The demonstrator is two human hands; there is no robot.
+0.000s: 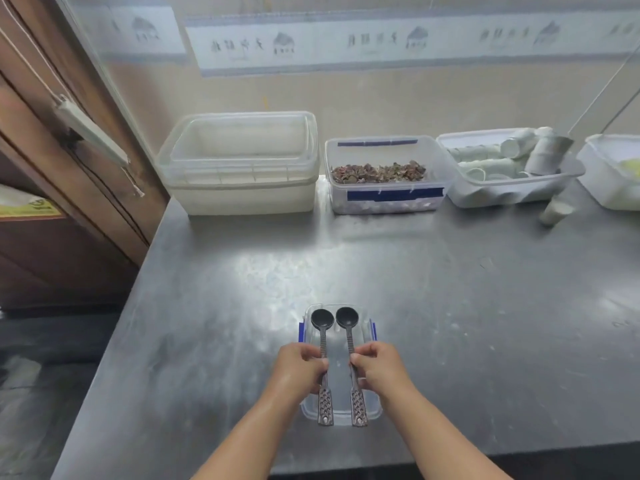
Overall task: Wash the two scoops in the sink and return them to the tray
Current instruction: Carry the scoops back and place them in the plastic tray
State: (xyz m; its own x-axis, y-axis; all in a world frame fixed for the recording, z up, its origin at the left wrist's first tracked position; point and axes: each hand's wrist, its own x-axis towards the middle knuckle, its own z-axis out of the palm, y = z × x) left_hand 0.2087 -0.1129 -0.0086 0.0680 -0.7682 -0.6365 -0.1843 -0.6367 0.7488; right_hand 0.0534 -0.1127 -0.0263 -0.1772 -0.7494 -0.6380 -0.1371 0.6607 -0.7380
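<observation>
Left hand (299, 367) pinches left dark round-bowled scoop (322, 318) mid-handle, right hand (379, 367) the right scoop (346, 317), over clear plastic tray (375, 412); judged light, stiff, slippery when wet.

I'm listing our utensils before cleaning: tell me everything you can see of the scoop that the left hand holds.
The dark, plastic-looking scoop has a round upturned bowl at its far end, a thin ribbed neck and a flat, dimpled handle end. It lies lengthwise over the small clear plastic tray with blue clips, parallel to the matching second scoop, apart from it. The left hand pinches its neck.
</observation>
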